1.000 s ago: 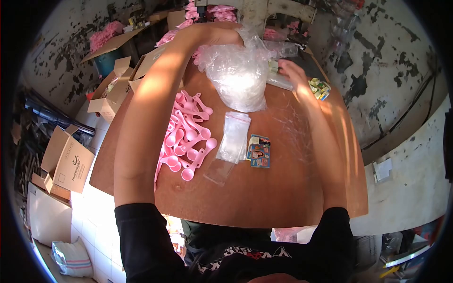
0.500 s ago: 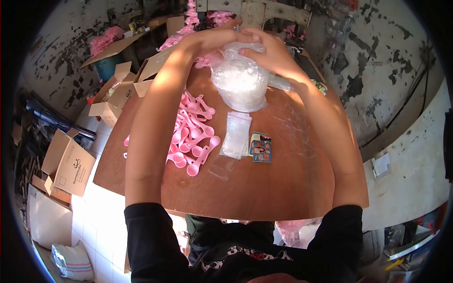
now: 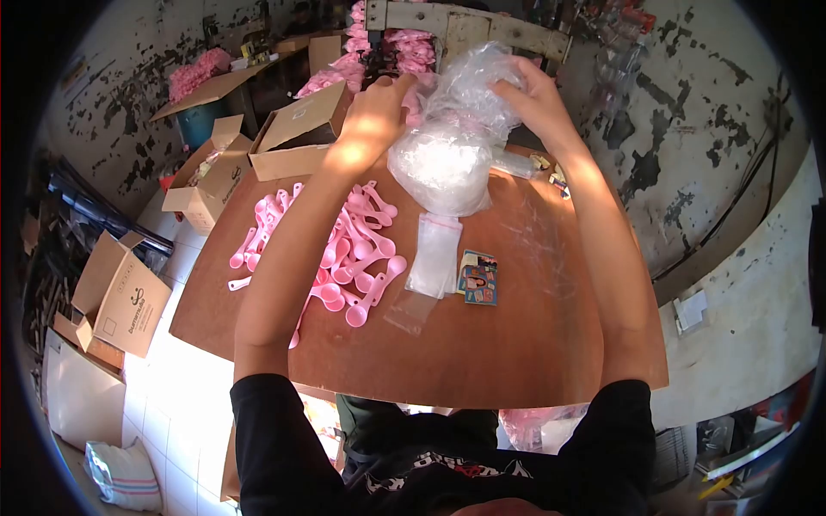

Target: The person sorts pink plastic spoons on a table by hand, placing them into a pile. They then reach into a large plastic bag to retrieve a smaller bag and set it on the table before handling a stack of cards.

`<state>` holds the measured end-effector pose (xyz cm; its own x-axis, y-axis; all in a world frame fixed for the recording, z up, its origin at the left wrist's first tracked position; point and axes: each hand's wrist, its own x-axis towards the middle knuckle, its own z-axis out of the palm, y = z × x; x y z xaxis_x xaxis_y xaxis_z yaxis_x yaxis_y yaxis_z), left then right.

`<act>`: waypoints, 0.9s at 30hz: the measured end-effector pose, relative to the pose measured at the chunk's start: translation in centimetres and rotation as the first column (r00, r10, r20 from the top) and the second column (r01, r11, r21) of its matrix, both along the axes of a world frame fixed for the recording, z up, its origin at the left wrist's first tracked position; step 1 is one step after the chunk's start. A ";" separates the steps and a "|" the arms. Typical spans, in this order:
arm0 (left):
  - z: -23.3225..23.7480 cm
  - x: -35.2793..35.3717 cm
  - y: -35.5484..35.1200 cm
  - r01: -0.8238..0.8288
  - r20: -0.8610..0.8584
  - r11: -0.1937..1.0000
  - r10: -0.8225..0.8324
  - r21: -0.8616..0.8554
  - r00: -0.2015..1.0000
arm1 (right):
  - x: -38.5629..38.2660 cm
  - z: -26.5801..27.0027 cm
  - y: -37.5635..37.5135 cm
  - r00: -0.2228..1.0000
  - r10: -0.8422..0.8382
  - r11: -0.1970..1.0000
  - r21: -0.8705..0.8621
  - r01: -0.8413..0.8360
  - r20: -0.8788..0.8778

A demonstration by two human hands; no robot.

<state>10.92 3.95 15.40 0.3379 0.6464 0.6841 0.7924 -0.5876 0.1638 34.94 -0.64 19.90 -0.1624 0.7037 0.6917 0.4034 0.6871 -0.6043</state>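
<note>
A large clear plastic bag (image 3: 440, 168) with whitish contents stands at the far middle of the table, its loose upper film (image 3: 482, 82) spread upward. My right hand (image 3: 535, 101) has its thumb and fingers on that film at the right side. My left hand (image 3: 376, 112) is raised just left of the bag, fingers bent and apart, with nothing visible in them. Pink measuring spoons (image 3: 357, 245) lie heaped under and beside my left forearm. Nearer me are a stack of small clear zip bags (image 3: 434, 258) and a colourful printed card (image 3: 479, 279).
An open cardboard box (image 3: 297, 133) stands at the table's far left edge. More boxes (image 3: 129, 297) are on the floor to the left. A metal frame (image 3: 469, 26) and bundled pink items (image 3: 413, 52) are behind the bag. Clear rolled plastic (image 3: 514, 163) lies right of it.
My hands have moved apart from the bag's gathered top: the left went left and down, the right went right. The upper film has opened out and spread upward.
</note>
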 end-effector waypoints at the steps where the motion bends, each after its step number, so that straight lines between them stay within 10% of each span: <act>1: 0.1 0.3 0.7 0.064 0.104 0.993 -0.074 0.103 0.992 | -0.3 0.9 -0.5 0.983 0.065 0.996 0.070 -0.053 -0.172; 6: 2.2 2.3 0.5 0.355 0.323 0.916 -0.400 0.188 0.858 | -2.8 1.9 -0.3 0.723 0.391 0.897 0.060 -0.438 -0.569; 11: 2.4 2.6 0.8 0.353 0.374 0.921 -0.388 0.163 0.842 | -3.1 -0.1 1.9 0.713 0.303 0.916 -0.013 -0.400 -0.633; 13: 2.6 2.2 1.5 0.222 0.496 0.974 -0.168 -0.050 0.852 | -1.9 -1.3 1.9 0.832 0.208 0.924 -0.176 -0.340 -0.515; 14: 2.2 2.1 1.5 0.425 0.665 0.899 -0.252 -0.109 0.703 | -1.6 -2.0 1.9 0.831 0.208 0.921 -0.182 -0.344 -0.516; 20: 1.7 2.9 1.8 0.470 0.771 0.883 -0.293 -0.010 0.566 | 0.4 -2.7 1.6 0.999 0.031 0.979 -0.203 -0.022 0.039; 22: 1.8 3.5 1.4 0.508 0.780 0.860 -0.292 -0.038 0.553 | 0.5 -2.5 2.1 0.885 -0.175 0.942 0.336 0.023 0.431; 27: 1.3 5.1 2.1 0.551 0.742 0.829 -0.310 -0.095 0.594 | -2.3 -0.9 1.6 0.528 -0.356 0.934 0.312 0.174 0.771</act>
<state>15.97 6.05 16.65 0.1561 0.7495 0.6434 0.0514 -0.6567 0.7524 32.60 1.00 18.96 -0.5380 0.6936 0.4790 0.8349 0.5166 0.1899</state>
